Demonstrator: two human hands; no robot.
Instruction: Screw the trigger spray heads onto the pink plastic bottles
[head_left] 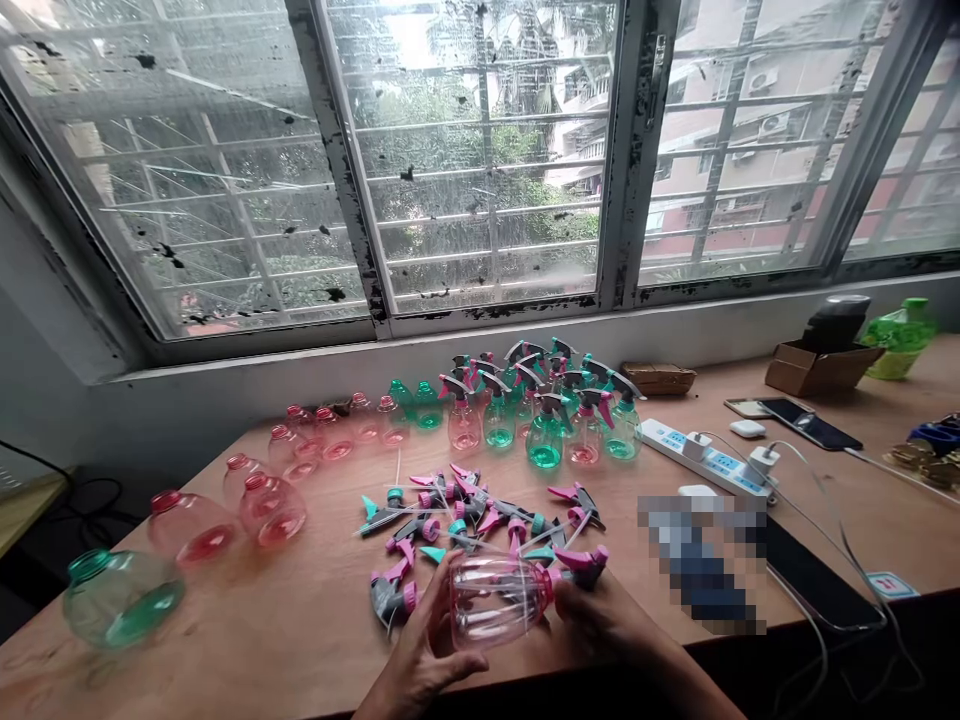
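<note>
A clear pink spray bottle [491, 605] lies sideways in the air above the table's front edge. My left hand [427, 640] is closed round its base end. At its neck, my right hand [592, 610] grips the grey and pink spray head [583, 568], which sits on the bottle's mouth; whether it is fully screwed on I cannot tell. The thin tube shows inside the bottle. Just behind my hands lies a pile of loose trigger spray heads [469, 510], grey with pink or teal parts.
Open pink bottles [274, 510] and a green bottle [124, 600] stand on the left. Several bottles with spray heads [545, 435] stand at the back. On the right are a power strip [701, 460], cables, phones [814, 425] and a cardboard box [821, 368].
</note>
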